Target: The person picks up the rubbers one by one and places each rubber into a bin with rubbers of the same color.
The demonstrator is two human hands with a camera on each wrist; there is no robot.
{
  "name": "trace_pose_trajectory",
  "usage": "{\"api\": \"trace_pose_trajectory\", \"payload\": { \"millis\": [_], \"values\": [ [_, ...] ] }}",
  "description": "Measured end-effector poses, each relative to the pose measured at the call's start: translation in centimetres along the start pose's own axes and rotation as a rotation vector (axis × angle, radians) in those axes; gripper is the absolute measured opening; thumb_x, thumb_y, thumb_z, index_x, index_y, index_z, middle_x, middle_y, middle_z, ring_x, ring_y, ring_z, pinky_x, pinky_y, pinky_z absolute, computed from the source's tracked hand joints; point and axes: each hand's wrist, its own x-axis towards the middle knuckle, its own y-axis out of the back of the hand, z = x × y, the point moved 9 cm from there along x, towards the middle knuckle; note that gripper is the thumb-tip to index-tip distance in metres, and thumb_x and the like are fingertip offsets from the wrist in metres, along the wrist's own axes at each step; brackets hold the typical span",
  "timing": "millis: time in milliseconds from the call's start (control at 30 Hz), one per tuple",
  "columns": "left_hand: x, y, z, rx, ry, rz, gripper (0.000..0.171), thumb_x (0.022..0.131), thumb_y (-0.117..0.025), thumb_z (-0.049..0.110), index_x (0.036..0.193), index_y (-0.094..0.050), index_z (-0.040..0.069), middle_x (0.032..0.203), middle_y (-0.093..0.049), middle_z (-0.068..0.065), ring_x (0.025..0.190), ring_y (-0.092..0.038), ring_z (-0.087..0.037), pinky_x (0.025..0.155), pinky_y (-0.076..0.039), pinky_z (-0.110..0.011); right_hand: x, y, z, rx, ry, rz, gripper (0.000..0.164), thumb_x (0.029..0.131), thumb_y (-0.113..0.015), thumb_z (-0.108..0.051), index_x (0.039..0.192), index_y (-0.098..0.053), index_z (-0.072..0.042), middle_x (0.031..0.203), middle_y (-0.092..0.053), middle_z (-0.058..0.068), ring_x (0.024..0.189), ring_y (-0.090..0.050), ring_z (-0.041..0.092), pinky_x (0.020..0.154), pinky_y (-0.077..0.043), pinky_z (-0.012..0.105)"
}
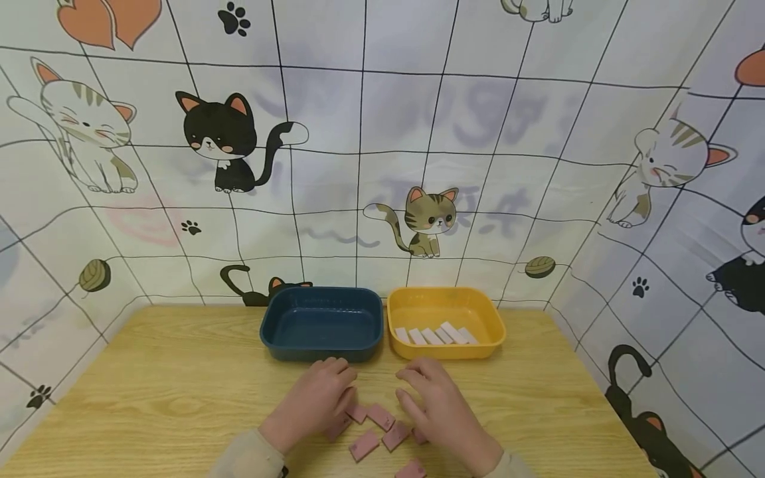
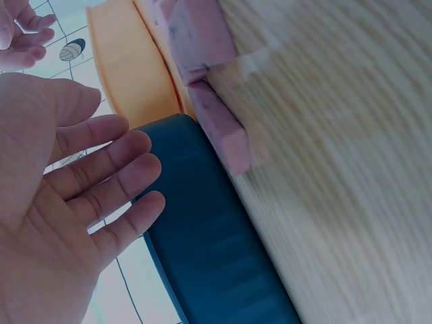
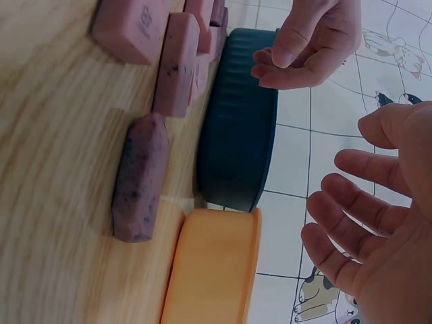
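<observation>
Several pink erasers (image 1: 364, 445) lie loosely on the table between and below the two hands, and dark smudges mark some of them, such as the worn eraser (image 3: 140, 179) in the right wrist view. My left hand (image 1: 315, 402) hovers over the left edge of this group, its fingers relaxed and holding nothing. Over the right edge is my right hand (image 1: 441, 406), also holding nothing, with slightly bent, spread fingers. Each hand partly hides an eraser beneath it in the head view. Both wrist views show bare palms and loosely extended fingers.
Behind the left hand stands a dark blue tray (image 1: 323, 354) with nothing visible inside. Beside it, a yellow tray (image 1: 499, 332) holds several white blocks (image 1: 431, 336) in a row. The wooden table (image 1: 179, 392) meets a cat-patterned cloth (image 1: 335, 179) at the back and sides.
</observation>
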Motion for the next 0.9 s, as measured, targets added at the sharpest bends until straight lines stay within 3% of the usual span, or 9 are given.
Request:
{"api": "trace_pose_trajectory", "payload": {
  "millis": [300, 567, 900],
  "values": [
    [-0.5, -0.7, -0.1, -0.038, -0.035, -0.066, 0.007, 0.092, -0.075, 0.012, 0.094, -0.069, 0.015, 0.093, -0.064, 0.005, 0.083, -0.059, -0.014, 0.077, -0.053, -0.034, -0.6, -1.3, -0.4, 0.069, -0.05, -0.099, 0.017, 0.091, -0.077, -0.014, 0.108, -0.074, -0.014, 0.109, -0.059, -0.006, 0.099, -0.055, 0.006, 0.083, -0.053, 0.03],
    [-0.9, -0.8, 0.1, -0.053, -0.075, -0.099, 0.013, 0.09, -0.077, 0.006, 0.097, -0.073, 0.016, 0.096, -0.065, 0.008, 0.086, -0.06, -0.011, 0.08, -0.054, -0.033, -1.3, -2.5, -0.9, 0.116, -0.083, -0.212, 0.017, 0.099, -0.068, -0.019, 0.115, -0.073, -0.013, 0.114, -0.058, -0.008, 0.104, -0.055, 0.008, 0.088, -0.053, 0.034],
    [-1.5, -1.2, -0.5, -0.063, -0.086, -0.078, 0.014, 0.087, -0.079, 0.005, 0.091, -0.071, 0.015, 0.091, -0.062, 0.007, 0.086, -0.061, -0.013, 0.082, -0.054, -0.035, -1.5, -3.1, -1.4, 0.121, -0.047, -0.216, 0.015, 0.1, -0.069, -0.02, 0.112, -0.073, -0.012, 0.111, -0.058, -0.008, 0.1, -0.056, 0.007, 0.085, -0.053, 0.031]
  ]
}}
